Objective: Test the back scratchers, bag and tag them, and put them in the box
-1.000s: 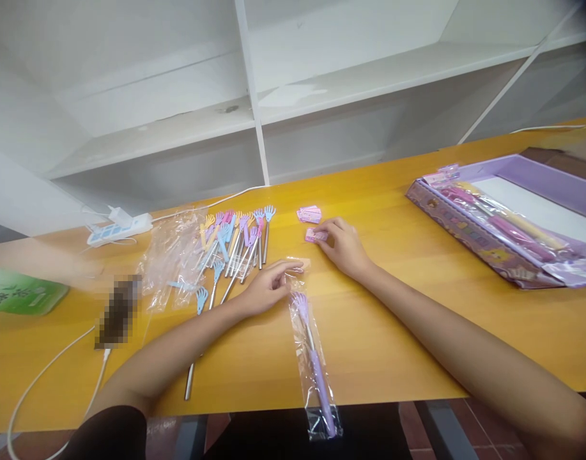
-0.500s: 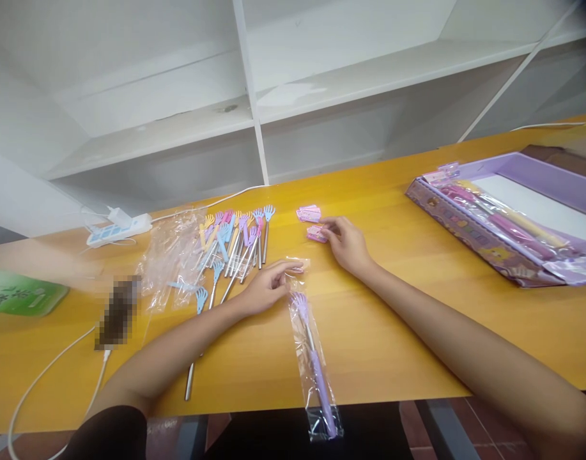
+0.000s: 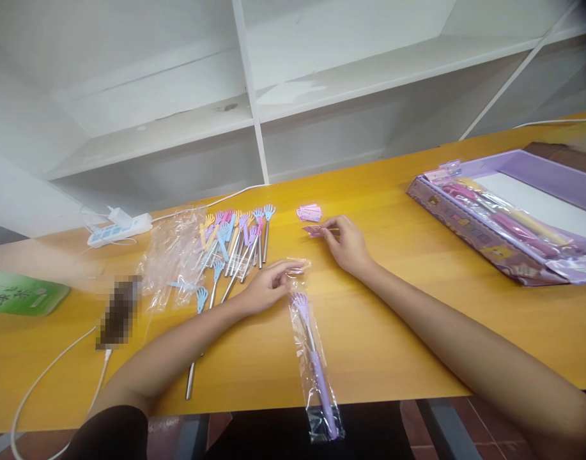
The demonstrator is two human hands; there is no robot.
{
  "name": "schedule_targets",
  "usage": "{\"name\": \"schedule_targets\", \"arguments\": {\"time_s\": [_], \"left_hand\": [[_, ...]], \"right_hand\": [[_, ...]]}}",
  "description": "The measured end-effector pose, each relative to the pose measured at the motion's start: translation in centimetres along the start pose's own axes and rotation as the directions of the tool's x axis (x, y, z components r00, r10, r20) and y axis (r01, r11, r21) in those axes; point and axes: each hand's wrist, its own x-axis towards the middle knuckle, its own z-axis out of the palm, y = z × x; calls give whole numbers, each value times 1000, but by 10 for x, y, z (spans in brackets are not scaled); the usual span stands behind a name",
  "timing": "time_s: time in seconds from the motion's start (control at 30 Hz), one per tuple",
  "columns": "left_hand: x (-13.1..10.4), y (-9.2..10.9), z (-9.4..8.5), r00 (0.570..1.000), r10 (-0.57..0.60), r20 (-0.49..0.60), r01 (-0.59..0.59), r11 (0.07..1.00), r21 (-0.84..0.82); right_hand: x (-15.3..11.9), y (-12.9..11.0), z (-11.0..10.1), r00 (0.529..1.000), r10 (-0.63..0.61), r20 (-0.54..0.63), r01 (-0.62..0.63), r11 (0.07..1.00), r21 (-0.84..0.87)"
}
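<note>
My left hand (image 3: 268,285) grips the top end of a clear plastic bag (image 3: 300,345). Inside the bag lies a purple back scratcher (image 3: 321,383) with a metal shaft, its claw end toward my hand and its handle end past the table's front edge. Between thumb and fingers, my right hand (image 3: 345,243) pinches a small pink card (image 3: 314,230), tilted just above the table. Beyond it rests a fanned stack of pink cards (image 3: 308,213). To the left of my left hand is a pile of loose back scratchers (image 3: 235,239) in several colours.
Empty clear bags (image 3: 165,255) lie left of the pile. A white power strip (image 3: 120,230), a green package (image 3: 27,292) and a cable are farther left. A purple box (image 3: 484,246) with bagged back scratchers stands at right. White shelving (image 3: 321,102) rises behind the table.
My right hand has lifted the pink card off the table and tilted it. My left hand keeps its place at the bag's top end.
</note>
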Motion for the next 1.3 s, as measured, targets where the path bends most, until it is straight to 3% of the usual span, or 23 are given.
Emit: {"name": "schedule_targets", "arguments": {"time_s": [0.17,0.37,0.57,0.73,0.9,1.03,1.17,1.3], "left_hand": [[0,1,0,1000,15,4,-15,1000,-1],[0,1,-1,1000,9,12,-10,1000,5],[0,0,-1,1000,13,4,-13,1000,2],[-1,-3,-2,1000,25,4,-25,999,-24],[0,-11,-4,1000,27,-6,-27,971,-236],[3,-22,-3,997,-58,-50,30,894,-448],[6,-23,-1,989,-121,-80,50,803,-593],[6,-17,-2,992,-105,-77,32,771,-636]], "right_hand": [[1,-3,-3,990,-122,-65,116,989,-93],[3,-8,-7,984,-139,-110,119,978,-174],[-1,-12,-4,986,-48,-158,47,999,-6],[-9,-20,2,994,-24,-107,37,993,114],[-24,-37,9,998,-3,-68,28,930,368],[-33,-42,14,991,-25,133,-44,869,493],[-31,-38,15,984,-73,162,-9,890,455],[-27,-38,11,974,-141,178,87,955,282]]}}
